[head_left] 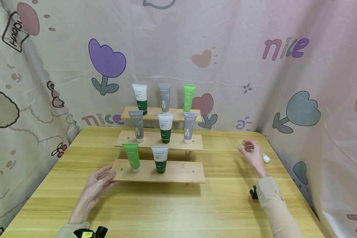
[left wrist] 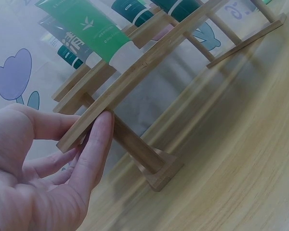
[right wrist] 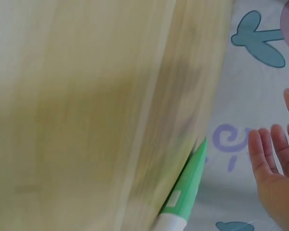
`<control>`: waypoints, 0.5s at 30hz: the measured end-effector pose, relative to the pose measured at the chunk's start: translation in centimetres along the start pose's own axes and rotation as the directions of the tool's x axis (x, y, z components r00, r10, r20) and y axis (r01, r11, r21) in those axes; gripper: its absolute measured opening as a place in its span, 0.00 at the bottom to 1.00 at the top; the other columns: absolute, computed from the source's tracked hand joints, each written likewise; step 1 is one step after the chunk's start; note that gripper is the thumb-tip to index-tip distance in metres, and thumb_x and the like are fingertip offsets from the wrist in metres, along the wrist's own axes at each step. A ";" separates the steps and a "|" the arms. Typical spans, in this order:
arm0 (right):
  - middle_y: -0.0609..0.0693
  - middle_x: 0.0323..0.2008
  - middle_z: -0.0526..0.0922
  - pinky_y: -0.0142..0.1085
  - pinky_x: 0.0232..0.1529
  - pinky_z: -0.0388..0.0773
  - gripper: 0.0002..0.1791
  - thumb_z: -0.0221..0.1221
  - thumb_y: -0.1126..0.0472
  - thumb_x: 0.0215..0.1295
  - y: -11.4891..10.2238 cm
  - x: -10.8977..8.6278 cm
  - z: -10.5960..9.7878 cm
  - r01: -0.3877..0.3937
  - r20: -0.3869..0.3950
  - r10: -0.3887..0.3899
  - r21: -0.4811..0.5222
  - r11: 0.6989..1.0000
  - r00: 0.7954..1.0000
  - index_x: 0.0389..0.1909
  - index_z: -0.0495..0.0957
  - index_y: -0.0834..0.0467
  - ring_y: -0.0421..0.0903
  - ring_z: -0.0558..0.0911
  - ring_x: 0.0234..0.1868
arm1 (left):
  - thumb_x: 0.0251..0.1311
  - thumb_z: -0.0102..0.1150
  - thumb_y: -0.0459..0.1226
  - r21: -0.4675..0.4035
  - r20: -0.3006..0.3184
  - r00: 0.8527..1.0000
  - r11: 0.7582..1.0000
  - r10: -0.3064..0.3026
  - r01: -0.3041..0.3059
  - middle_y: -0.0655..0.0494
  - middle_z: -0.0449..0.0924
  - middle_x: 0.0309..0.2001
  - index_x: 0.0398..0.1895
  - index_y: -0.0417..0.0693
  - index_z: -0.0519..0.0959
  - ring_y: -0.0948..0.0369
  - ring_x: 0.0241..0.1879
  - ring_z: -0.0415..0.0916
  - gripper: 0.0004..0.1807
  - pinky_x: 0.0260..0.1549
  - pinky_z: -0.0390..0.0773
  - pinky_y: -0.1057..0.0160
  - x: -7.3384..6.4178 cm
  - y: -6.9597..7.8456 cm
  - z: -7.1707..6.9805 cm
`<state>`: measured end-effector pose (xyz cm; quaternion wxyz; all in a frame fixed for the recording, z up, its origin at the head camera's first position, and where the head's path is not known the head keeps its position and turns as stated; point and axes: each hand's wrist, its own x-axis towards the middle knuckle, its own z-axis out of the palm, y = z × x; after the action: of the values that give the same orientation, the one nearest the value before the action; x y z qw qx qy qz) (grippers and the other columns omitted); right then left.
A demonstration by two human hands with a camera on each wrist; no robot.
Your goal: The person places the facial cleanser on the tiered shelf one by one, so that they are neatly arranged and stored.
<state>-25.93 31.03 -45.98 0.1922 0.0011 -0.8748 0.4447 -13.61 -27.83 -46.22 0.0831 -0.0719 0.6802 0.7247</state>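
Note:
A three-tier wooden display rack [head_left: 178, 172] holds several squeeze tubes. My left hand [head_left: 96, 185] pinches the left end of its lowest shelf [left wrist: 94, 118], thumb and fingers on opposite faces. On that shelf stand a green tube [head_left: 132, 157] and a white-and-dark-green tube [head_left: 160, 159]; its right end carries none. My right hand [head_left: 253, 155] hovers over the table's right side, fingers relaxed, holding nothing. Just beyond it lies another green tube [right wrist: 185, 185] with a white cap, partly hidden by the hand in the head view.
The middle shelf [head_left: 150, 138] bears two grey tubes and a white-and-green one. On the top shelf [head_left: 153, 114] stand three more tubes. The wooden table [head_left: 154, 211] ends near the lying tube, beside a printed cloth [head_left: 300, 76].

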 end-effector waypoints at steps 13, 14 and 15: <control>0.72 0.55 0.78 0.53 0.63 0.79 0.26 0.66 0.64 0.65 1.6 -0.1 -1.4 -0.035 0.016 0.037 -0.109 0.993 0.999 0.60 0.72 0.72 0.65 0.78 0.56 | 0.74 0.54 0.35 0.001 -0.001 1.000 1.000 0.000 0.000 0.70 0.77 0.44 0.79 0.31 0.43 0.70 0.42 0.82 0.41 0.50 0.87 0.70 0.0 0.1 0.0; 0.72 0.56 0.78 0.56 0.64 0.77 0.26 0.65 0.64 0.66 1.8 -0.1 -1.5 -0.036 0.014 0.038 -0.119 0.992 0.999 0.60 0.72 0.72 0.65 0.78 0.57 | 0.74 0.54 0.35 0.001 -0.002 1.000 1.000 0.000 0.000 0.70 0.77 0.44 0.79 0.31 0.43 0.71 0.41 0.82 0.41 0.50 0.87 0.70 0.0 0.1 0.0; 0.72 0.56 0.78 0.57 0.64 0.76 0.26 0.66 0.63 0.66 1.9 -0.1 -1.6 -0.042 0.011 0.044 -0.135 0.990 0.999 0.60 0.73 0.72 0.65 0.78 0.57 | 0.74 0.54 0.35 0.002 -0.002 1.000 1.000 0.000 0.000 0.70 0.77 0.44 0.79 0.31 0.43 0.71 0.41 0.82 0.41 0.50 0.87 0.70 0.0 0.1 0.0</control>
<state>-25.64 33.37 -46.65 0.1762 -0.0279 -0.9040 0.3886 -13.60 -27.82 -46.16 0.0823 -0.0727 0.6811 0.7239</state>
